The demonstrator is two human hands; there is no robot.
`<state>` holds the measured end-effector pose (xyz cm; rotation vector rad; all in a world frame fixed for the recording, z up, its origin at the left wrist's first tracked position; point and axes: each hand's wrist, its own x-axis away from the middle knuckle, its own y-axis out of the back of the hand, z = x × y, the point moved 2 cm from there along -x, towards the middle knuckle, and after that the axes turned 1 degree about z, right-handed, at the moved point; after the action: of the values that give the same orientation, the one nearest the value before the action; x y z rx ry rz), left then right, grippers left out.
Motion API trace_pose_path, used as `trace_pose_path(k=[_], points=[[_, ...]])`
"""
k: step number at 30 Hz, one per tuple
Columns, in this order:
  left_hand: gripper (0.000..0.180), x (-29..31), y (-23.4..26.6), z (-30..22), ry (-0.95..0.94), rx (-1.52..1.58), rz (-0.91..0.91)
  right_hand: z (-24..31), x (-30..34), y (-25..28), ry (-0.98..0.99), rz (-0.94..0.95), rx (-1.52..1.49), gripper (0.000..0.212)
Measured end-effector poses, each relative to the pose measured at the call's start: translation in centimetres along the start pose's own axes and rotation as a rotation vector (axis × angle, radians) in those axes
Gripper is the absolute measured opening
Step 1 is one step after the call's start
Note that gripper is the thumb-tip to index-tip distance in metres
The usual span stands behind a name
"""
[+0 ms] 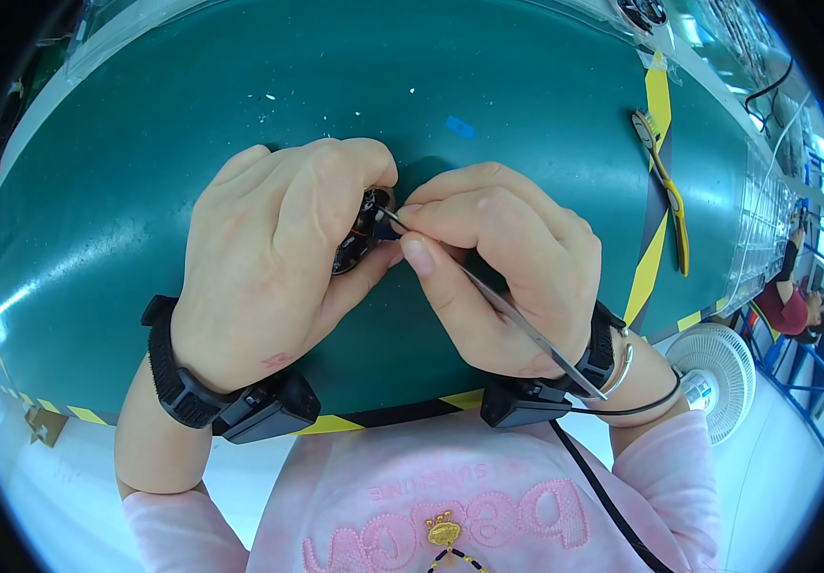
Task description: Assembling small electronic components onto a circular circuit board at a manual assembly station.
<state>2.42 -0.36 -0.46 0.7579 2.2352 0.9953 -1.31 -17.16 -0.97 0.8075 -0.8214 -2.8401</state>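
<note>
Left hand (269,267) grips a small round black part (359,239) above the green table (145,172); right hand (503,272) pinches tweezers (517,320), tips touching that part.

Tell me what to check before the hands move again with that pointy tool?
1. Left hand grips the small round black part: ok.
2. Right hand pinches the metal tweezers: ok.
3. Tweezer tips reach the part: ok.
4. What the tips grip: cannot tell, fingers hide it.
5. Part held above the green mat, not resting on it: cannot tell.
6. Yellow-handled pliers lie apart from both hands: ok.
</note>
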Motion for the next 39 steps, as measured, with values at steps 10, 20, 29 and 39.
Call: trace_pose_path(k=[10,20,29,39], points=[[0.048,-0.1,0.1,-0.1,0.009,-0.007,0.009,0.5,0.1,0.6,-0.060,0.107,-0.022,0.012],[0.049,-0.1,0.1,0.0,0.011,-0.008,0.018,0.3,0.1,0.5,-0.012,0.090,-0.017,0.013],[0.046,-0.2,0.3,-0.1,0.020,0.005,0.012,0.4,-0.5,1.1,0.029,0.128,0.041,0.014],[0.045,-0.2,0.3,0.0,0.045,0.011,0.021,0.1,-0.8,1.3,0.001,0.167,-0.002,0.014]])
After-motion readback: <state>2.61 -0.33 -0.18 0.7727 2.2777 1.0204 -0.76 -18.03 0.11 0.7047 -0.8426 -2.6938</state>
